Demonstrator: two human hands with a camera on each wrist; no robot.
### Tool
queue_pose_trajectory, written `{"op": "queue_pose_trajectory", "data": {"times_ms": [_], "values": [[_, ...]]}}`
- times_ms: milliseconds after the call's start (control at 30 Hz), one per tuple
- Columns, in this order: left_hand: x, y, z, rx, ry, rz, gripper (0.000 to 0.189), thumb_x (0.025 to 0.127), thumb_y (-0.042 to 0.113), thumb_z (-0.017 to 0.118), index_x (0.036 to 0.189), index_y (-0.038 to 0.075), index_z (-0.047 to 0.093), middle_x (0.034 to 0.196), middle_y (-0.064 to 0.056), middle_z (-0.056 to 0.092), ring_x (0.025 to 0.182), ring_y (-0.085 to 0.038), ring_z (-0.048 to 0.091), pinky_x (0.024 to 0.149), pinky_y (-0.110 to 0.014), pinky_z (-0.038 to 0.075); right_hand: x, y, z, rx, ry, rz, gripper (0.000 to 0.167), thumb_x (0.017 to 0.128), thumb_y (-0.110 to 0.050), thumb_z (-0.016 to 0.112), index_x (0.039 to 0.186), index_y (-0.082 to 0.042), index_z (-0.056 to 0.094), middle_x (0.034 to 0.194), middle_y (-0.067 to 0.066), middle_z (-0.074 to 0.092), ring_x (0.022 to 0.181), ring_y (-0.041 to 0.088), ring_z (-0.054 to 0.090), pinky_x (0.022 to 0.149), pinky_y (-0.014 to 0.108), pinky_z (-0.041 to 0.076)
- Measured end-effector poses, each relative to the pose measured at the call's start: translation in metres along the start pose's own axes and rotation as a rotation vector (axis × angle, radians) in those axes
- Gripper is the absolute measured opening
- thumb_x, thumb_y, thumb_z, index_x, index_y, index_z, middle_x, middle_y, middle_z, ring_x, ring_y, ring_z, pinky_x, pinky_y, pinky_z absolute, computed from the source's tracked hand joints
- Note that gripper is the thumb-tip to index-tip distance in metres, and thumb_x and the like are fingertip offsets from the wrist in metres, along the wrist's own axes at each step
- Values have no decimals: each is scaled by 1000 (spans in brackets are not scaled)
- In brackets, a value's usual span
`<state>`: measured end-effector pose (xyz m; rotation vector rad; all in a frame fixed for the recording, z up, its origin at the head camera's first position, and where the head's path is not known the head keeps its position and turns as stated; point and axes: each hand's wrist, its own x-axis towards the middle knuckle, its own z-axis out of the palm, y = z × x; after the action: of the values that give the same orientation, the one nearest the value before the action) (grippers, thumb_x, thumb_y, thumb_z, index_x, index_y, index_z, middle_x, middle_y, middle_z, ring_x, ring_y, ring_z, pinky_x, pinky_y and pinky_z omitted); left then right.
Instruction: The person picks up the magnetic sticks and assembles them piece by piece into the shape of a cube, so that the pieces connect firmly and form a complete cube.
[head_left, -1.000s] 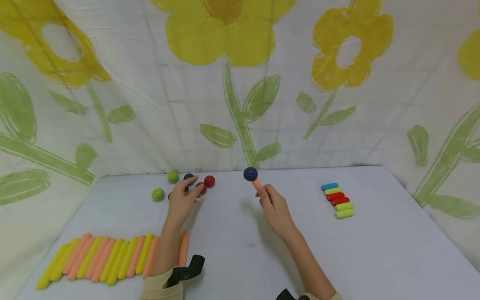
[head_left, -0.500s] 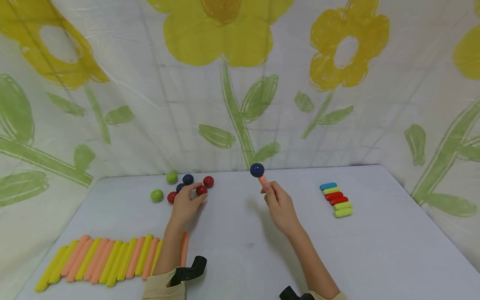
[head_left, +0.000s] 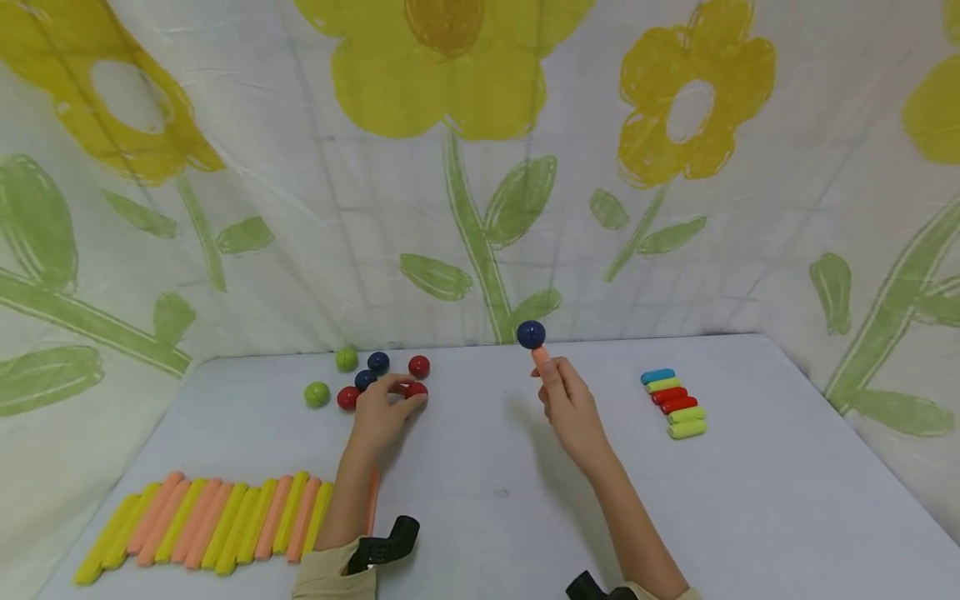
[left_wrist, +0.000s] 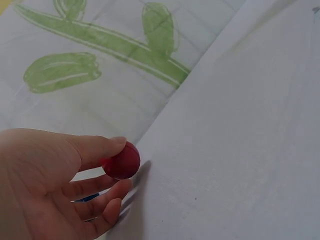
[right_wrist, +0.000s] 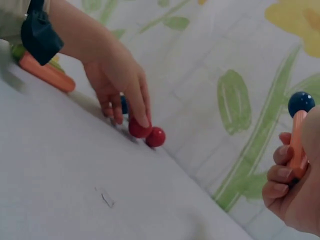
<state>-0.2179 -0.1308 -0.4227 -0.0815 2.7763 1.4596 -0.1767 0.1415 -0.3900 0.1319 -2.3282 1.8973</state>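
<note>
My left hand (head_left: 379, 418) pinches a red ball (head_left: 416, 390) between thumb and fingers, low over the table's far left part. In the left wrist view the same red ball (left_wrist: 125, 162) sits at the thumb tip, the other fingers loosely bent. Raised at centre right, my right hand (head_left: 576, 412) grips a short peach-orange stick (right_wrist: 298, 142). A dark blue ball (head_left: 531, 334) tops this stick, which stands nearly upright. Around the left hand lie another red ball (head_left: 419, 366), a third red ball (head_left: 348, 398), and two blue balls (head_left: 378, 362).
Two green balls (head_left: 317, 394) lie at the back left. A row of yellow and orange sticks (head_left: 217, 523) spans the front left, partly behind the left forearm. Several short coloured pieces (head_left: 678, 407) line up on the right. A flowered cloth (head_left: 337, 225) hangs behind the white table (head_left: 480, 533).
The left hand has come down from above the balls, taken hold of a red one and shifted it slightly right. My right hand has moved right and a little up with the stick and blue ball.
</note>
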Motion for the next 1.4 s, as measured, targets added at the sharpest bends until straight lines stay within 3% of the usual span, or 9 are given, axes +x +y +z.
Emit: {"op": "queue_pose_trajectory", "data": {"times_ms": [233, 367, 500, 700, 800, 1033, 1167, 1267, 1400], "values": [[0, 8, 1, -91, -44, -9, 38, 100, 20, 75, 134, 6, 68, 126, -18, 67, 94, -26, 67, 76, -25, 55, 1, -3, -7, 193, -57, 41, 34, 117, -29, 35, 122, 1, 51, 82, 4, 58, 65, 12, 50, 62, 21, 42], [-1, 16, -1, -165, -88, 12, 39, 101, 23, 74, 136, 7, 68, 128, -17, 67, 92, -27, 71, 77, -27, 56, 2, -5, -11, 199, -53, 83, 33, 117, -30, 39, 128, -1, 50, 104, 10, 74, 82, 14, 61, 78, 25, 50], [-2, 26, -2, -237, -139, 82, 39, 102, 22, 73, 137, 5, 67, 128, -18, 68, 98, -34, 72, 81, -26, 57, 3, -4, -14, 196, -27, 115, 36, 116, -27, 44, 134, 2, 52, 126, 12, 70, 101, 17, 60, 90, 29, 52], [-6, 40, 1, -349, -252, 147, 40, 103, 19, 70, 139, 0, 64, 132, -20, 66, 109, -37, 71, 91, -29, 61, 4, -3, -14, 239, 28, 173, 36, 112, -25, 54, 133, 4, 60, 97, -3, 61, 90, 15, 52, 83, 27, 50], [-7, 45, 5, -387, -303, 153, 39, 103, 16, 70, 138, 0, 64, 132, -20, 65, 111, -36, 72, 94, -34, 62, 3, -1, -14, 315, 15, 181, 30, 111, -26, 57, 125, 1, 63, 85, -6, 68, 83, 14, 47, 78, 27, 46], [-12, 57, 9, -446, -369, 141, 39, 102, 14, 71, 138, 2, 65, 131, -17, 66, 112, -35, 73, 100, -42, 60, 2, 3, -11, 410, -26, 139, 15, 110, -24, 59, 101, -14, 63, 89, -9, 77, 80, 16, 44, 72, 28, 37], [-14, 61, 11, -461, -387, 149, 41, 101, 15, 73, 139, 3, 64, 131, -16, 67, 112, -33, 73, 101, -43, 59, 2, 3, -7, 443, 43, 196, 10, 109, -16, 61, 109, -8, 68, 88, -5, 65, 79, 15, 48, 72, 26, 42], [-16, 64, 12, -465, -395, 157, 41, 101, 15, 73, 140, 3, 64, 130, -16, 68, 112, -32, 73, 100, -39, 60, 3, 1, -4, 455, 63, 235, 21, 109, -14, 60, 122, 1, 66, 89, -3, 62, 79, 15, 49, 72, 25, 44], [-16, 65, 12, -478, -397, 162, 40, 102, 14, 71, 140, 1, 64, 130, -16, 68, 113, -35, 72, 99, -37, 60, 3, -1, -4, 480, 52, 264, 39, 113, -31, 52, 130, 3, 63, 91, -3, 63, 79, 13, 51, 72, 25, 45]]}}
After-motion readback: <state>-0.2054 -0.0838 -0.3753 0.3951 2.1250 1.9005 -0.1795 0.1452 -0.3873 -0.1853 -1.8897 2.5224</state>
